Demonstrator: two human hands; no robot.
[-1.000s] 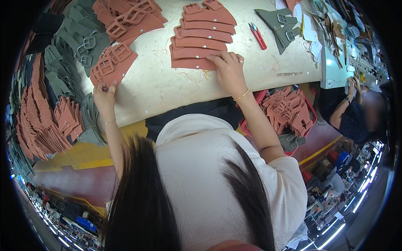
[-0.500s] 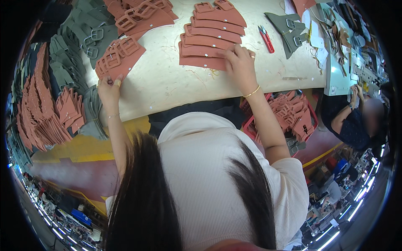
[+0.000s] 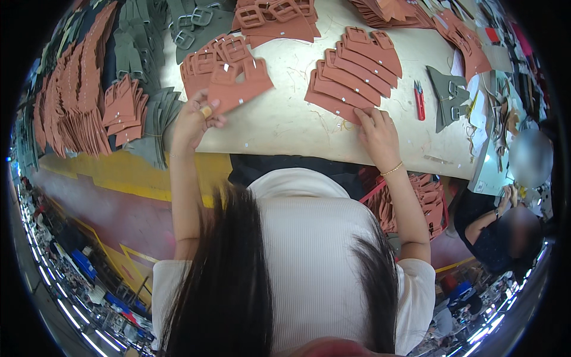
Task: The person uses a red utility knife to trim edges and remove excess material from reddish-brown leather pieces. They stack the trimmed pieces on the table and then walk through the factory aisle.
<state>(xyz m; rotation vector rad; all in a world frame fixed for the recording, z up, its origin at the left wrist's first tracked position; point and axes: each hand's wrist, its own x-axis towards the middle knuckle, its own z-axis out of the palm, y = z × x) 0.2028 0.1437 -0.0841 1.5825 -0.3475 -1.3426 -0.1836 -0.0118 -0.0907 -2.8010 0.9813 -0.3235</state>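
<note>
Pale tabletop (image 3: 267,128): the fingers of your left hand (image 3: 195,122), formerly at the left stack (image 3: 195,75), now hold one buckled rust piece (image 3: 253,89), thus separated. Those of your right hand (image 3: 380,137) touch the right fanned row's (image 3: 357,65) near edge, grip indeterminable. White labels (image 3: 338,112) are illegible.

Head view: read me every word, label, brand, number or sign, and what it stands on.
No text is readable.
White label on the rust-coloured buckled piece in the left hand: too small.
White labels on the fanned rust-coloured pieces at the right hand: too small.
Pale papers at right: nothing legible.
</note>
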